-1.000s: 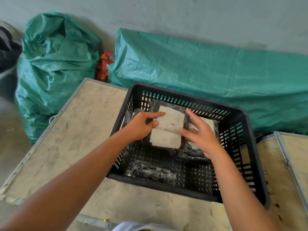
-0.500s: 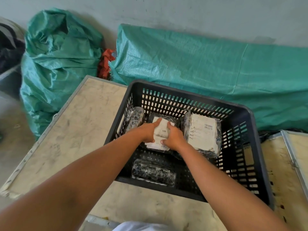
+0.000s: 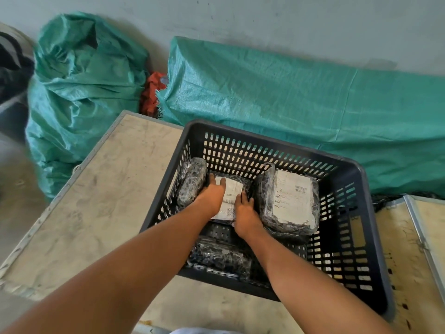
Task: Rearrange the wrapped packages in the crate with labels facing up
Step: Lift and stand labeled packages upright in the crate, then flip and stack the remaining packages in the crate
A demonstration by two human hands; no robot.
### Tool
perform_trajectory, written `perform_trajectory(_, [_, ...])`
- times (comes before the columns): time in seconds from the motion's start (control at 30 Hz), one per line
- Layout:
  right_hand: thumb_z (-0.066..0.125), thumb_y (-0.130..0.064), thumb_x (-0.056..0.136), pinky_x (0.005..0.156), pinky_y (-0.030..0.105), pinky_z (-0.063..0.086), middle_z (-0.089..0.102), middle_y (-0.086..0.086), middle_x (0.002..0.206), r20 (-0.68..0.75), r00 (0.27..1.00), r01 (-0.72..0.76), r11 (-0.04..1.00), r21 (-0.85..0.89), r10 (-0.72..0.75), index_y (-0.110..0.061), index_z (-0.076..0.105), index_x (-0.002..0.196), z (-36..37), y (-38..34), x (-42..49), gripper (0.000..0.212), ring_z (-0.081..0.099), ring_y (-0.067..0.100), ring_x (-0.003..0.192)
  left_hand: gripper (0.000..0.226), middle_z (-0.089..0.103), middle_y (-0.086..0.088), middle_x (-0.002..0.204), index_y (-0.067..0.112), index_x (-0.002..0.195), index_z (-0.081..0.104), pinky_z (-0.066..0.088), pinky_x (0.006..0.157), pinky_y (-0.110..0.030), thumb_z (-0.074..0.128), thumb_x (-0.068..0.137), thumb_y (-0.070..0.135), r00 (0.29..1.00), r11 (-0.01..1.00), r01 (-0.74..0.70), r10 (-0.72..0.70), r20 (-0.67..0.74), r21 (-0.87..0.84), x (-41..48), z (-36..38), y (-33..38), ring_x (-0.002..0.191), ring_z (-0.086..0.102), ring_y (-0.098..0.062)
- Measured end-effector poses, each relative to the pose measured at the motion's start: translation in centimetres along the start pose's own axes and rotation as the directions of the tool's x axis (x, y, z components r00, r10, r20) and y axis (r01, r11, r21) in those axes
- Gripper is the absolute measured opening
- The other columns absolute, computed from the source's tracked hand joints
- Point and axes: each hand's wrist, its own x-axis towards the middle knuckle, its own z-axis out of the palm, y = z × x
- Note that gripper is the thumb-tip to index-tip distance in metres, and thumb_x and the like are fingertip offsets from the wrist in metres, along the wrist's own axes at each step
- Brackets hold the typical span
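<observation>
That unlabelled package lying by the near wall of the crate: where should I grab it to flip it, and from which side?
Grip the near package across its short width, fingers on the two long edges, coming straight down from above. It lies flat, long side along the crate's near wall, so a side approach looks blocked. No label shows on top. Both hands are busy on the middle package.

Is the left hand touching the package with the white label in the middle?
Touching. The head view shows the left hand lying flat on the middle package, fingers over its label.
</observation>
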Motion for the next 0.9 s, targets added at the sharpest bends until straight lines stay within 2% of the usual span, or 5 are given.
perform_trajectory(0.33, [0.076, -0.017, 0.092, 0.12, 0.028, 0.022, 0.028, 0.017, 0.166, -0.056, 0.994, 0.112, 0.897, 0.428, -0.098, -0.005, 0.038, 0.156, -1.8, 0.6, -1.6, 0.075, 0.031, 0.031, 0.151, 0.081, 0.021, -0.007, 0.166, 0.03, 0.157, 0.034, 0.031, 0.103, -0.027, 0.077, 0.089, 0.028, 0.878, 0.865, -0.339, 0.149, -0.454, -0.371, -8.0, -8.6, -1.1, 0.135, 0.05, -0.028])
perform_trajectory(0.5, [0.067, -0.034, 0.099, 0.118, 0.042, 0.037, 0.035, 0.006, 0.164, -0.21, 0.96, 0.276, 0.765, 0.582, -0.186, -0.025, 0.026, 0.163, -3.7, -2.6, -2.0, 0.076, 0.041, 0.028, 0.146, 0.056, 0.031, -0.008, 0.163, 0.027, 0.144, 0.057, 0.021, 0.117, -0.052, 0.074, 0.091, 0.029, 0.745, 0.851, -0.411, 0.108, -0.658, -0.326, -12.7, -9.0, -6.7, 0.151, 0.017, -0.035])
perform_trajectory(0.7, [0.066, -0.03, 0.095, 0.113, 0.029, 0.043, 0.017, 0.0, 0.171, -0.183, 0.869, 0.473, 0.667, 0.575, -0.459, -0.058, 0.009, 0.156, -4.2, -7.6, -1.8, 0.089, 0.03, 0.027, 0.151, 0.078, 0.026, -0.02, 0.163, 0.038, 0.158, 0.028, 0.028, 0.117, -0.05, 0.07, 0.093, 0.034, 0.92, 0.907, -0.153, -0.013, -0.392, -0.391, -13.9, -6.0, -9.9, 0.149, 0.025, -0.039])
perform_trajectory(0.77, [0.069, -0.046, 0.093, 0.121, 0.039, 0.024, 0.015, 0.007, 0.172, -0.165, 0.891, 0.441, 0.72, 0.536, -0.422, -0.045, 0.006, 0.162, -3.5, -8.5, -1.5, 0.093, 0.016, 0.03, 0.155, 0.081, 0.051, -0.02, 0.148, 0.04, 0.158, 0.025, 0.043, 0.105, -0.032, 0.071, 0.093, 0.031, 0.915, 0.884, -0.198, 0.011, -0.403, -0.425, -14.0, -5.4, -10.1, 0.133, 0.051, -0.032])
perform_trajectory(0.9, [0.08, -0.052, 0.082, 0.115, 0.03, 0.036, 0.044, 0.008, 0.16, -0.266, 0.917, 0.398, 0.738, 0.545, -0.298, -0.023, 0.014, 0.165, -2.6, -9.2, -1.4, 0.11, 0.045, 0.022, 0.143, 0.083, 0.07, 0.004, 0.116, 0.046, 0.157, 0.024, 0.041, 0.059, 0.001, 0.068, 0.093, 0.016, 0.909, 0.855, -0.211, -0.007, -0.417, -0.474, -13.7, -5.4, -10.3, 0.07, 0.059, 0.011])
